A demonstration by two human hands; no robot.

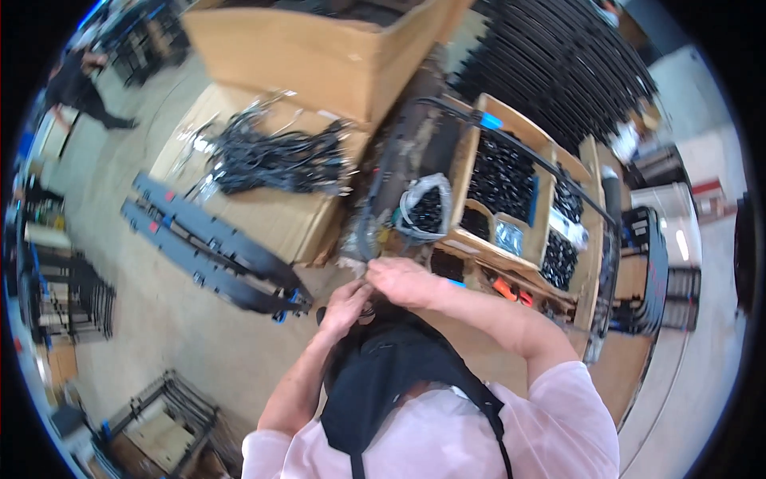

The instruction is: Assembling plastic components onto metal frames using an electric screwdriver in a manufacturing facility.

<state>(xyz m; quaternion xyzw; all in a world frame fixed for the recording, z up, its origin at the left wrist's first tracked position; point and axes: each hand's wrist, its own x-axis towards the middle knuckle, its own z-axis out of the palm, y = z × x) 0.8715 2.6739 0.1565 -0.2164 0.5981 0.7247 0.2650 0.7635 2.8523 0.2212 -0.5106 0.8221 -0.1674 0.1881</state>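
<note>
My left hand [345, 308] and my right hand [401, 282] meet in front of my body, fingertips pinched close together. Both are closed. Whatever they hold is small and mostly hidden by the fingers. Just above them is the lower end of a bent black tube frame [536, 157], which lies across a cardboard box of parts. Some clear plastic wrapping [351, 247] is beside that end. A clear bag of small black parts [424, 209] sits a little beyond my right hand. To the left of my left hand, two long dark grey panels [215, 247] stick out.
A bundle of black cables [279, 156] lies on a cardboard sheet, with a large open carton [287, 52] behind. The divided box [594, 231] contains black parts. Orange-handled pliers [511, 289] lie near my right forearm. Black tubes [558, 64] are stacked at the back. A person [84, 92] walks far left.
</note>
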